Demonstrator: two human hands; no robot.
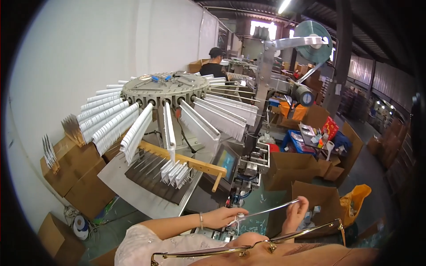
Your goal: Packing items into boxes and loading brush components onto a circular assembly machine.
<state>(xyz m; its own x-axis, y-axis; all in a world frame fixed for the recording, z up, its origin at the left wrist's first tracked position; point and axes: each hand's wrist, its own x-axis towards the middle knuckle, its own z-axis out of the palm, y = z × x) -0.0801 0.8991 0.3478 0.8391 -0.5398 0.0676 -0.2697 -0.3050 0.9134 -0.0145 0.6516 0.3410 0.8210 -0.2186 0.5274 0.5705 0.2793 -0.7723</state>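
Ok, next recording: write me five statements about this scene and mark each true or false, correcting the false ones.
1. The left hand and right hand hold a thin strip between them. True.
2. Nobody else is in view. False: a person in dark clothing is beyond the round machine.
3. Tools lie on top of the round machine. True.
4. The green reel lies on the floor. False: the green reel is mounted high on a metal arm.
5. A yellow bag is at the right of the picture. True.
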